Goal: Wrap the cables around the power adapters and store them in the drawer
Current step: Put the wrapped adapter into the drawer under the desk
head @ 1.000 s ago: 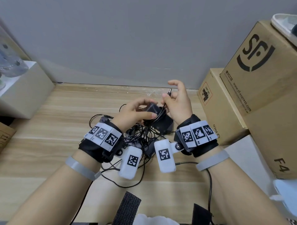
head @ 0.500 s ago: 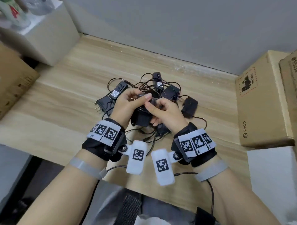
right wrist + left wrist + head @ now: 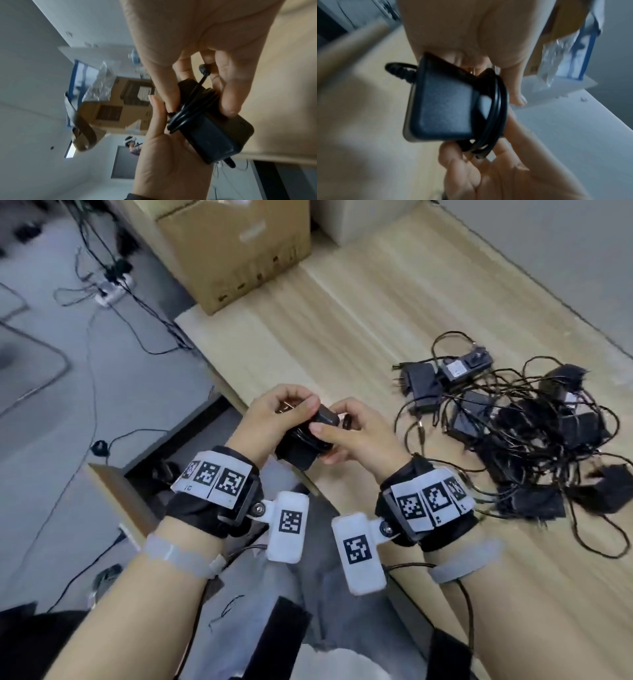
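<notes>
Both hands hold one black power adapter with its cable wound round it, just past the table's near-left edge. My left hand grips its plug end from above; my right hand pinches the wound cable between thumb and fingers. The adapter fills the left wrist view, and its body shows in the right wrist view. A tangled pile of several more black adapters and cables lies on the wooden table to the right of the hands. A drawer front shows below the left wrist.
A cardboard box stands at the table's far left corner. Below the table on the left are a grey floor, loose cables and a white power strip. The wall runs along the table's far right side.
The hands have carried the wrapped adapter left, away from the pile, to the table's near-left edge. The head view has swung left, so the pile now lies at the right.
</notes>
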`<move>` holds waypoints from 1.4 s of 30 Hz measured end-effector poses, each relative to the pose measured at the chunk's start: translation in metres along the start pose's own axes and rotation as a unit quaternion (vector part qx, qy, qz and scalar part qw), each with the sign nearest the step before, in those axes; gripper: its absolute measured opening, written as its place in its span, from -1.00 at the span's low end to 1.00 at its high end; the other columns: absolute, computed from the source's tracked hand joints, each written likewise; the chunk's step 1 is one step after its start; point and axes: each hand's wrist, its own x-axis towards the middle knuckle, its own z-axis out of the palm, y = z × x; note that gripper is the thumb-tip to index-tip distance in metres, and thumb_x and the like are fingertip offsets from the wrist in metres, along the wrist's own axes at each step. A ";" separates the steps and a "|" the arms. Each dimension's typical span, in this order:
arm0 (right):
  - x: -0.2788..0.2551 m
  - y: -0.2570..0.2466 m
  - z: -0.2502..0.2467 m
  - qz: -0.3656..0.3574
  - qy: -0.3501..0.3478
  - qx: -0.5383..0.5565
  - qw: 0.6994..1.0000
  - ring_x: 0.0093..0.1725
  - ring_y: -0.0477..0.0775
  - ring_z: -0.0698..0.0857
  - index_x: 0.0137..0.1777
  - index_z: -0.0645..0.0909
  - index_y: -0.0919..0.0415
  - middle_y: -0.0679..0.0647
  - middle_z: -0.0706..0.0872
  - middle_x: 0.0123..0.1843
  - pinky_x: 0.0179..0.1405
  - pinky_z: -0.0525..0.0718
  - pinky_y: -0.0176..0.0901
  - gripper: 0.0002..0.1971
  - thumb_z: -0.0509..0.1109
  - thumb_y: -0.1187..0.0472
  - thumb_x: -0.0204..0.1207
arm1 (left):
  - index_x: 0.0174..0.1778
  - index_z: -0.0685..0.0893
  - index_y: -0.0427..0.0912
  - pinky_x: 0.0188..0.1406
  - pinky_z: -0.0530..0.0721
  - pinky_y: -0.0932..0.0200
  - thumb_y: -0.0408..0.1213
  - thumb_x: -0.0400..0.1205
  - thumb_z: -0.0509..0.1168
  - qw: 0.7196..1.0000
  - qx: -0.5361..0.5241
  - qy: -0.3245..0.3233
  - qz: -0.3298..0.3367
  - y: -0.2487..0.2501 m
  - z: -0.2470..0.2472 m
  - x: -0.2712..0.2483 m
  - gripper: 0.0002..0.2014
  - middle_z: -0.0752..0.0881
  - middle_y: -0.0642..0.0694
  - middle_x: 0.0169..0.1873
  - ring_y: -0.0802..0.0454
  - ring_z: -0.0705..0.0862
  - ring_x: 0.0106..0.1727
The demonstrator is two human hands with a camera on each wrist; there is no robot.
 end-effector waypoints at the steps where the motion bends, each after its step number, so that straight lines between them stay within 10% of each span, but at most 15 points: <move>1: 0.008 -0.001 0.021 0.003 -0.016 -0.002 1.000 -0.33 0.29 0.70 -0.17 0.53 0.12 0.13 0.63 -0.29 -0.15 0.72 0.22 -0.80 0.53 0.19 0.36 | -0.23 0.65 0.00 -0.11 0.59 0.31 -0.08 0.33 0.42 1.000 -0.004 0.013 -0.004 -0.002 -0.022 -0.004 -0.84 0.71 0.13 -0.37 0.20 0.63 -0.26; 9: 0.076 0.059 0.173 0.103 -0.129 -0.055 0.985 -0.26 0.31 0.69 -0.29 0.47 0.08 0.35 0.63 -0.21 -0.25 0.70 0.05 -0.76 0.53 0.18 0.36 | -0.04 0.58 -0.14 -0.06 0.57 0.35 -0.38 0.55 0.35 0.984 0.011 0.169 -0.063 -0.087 -0.175 -0.026 -0.87 0.66 -0.02 -0.13 0.30 0.64 -0.20; 17: 0.131 0.169 0.251 0.315 -0.102 -0.019 0.943 -0.45 -0.02 0.69 -0.22 0.36 0.11 0.08 0.63 -0.25 -0.57 0.65 -0.27 -0.77 0.39 0.20 0.52 | 0.52 0.18 -0.27 0.56 0.21 -0.05 -0.30 0.34 0.57 0.886 0.119 0.398 -0.206 -0.223 -0.278 -0.045 -0.09 0.26 -0.25 0.49 -0.11 0.23 0.53; 33: 0.176 0.234 0.317 0.368 -0.104 -0.081 0.920 -0.33 0.02 0.65 -0.22 0.37 0.10 0.07 0.59 -0.18 -0.43 0.70 -0.23 -0.81 0.25 0.18 0.63 | 0.57 0.05 -0.14 0.47 0.38 -0.15 -0.64 0.41 0.15 0.915 0.051 0.346 -0.203 -0.273 -0.292 -0.046 -0.20 0.37 -0.17 0.44 -0.13 0.40 0.45; 42: 0.157 0.202 0.298 0.376 -0.162 -0.156 0.899 -0.34 0.16 0.63 0.57 0.04 -0.04 0.31 0.62 0.05 -0.36 0.64 -0.03 -0.42 0.22 0.02 0.63 | 0.55 0.06 -0.15 0.36 0.50 -0.23 -0.38 0.17 0.35 0.910 -0.019 0.358 -0.207 -0.253 -0.285 -0.047 -0.01 0.41 -0.26 0.41 -0.21 0.46 0.40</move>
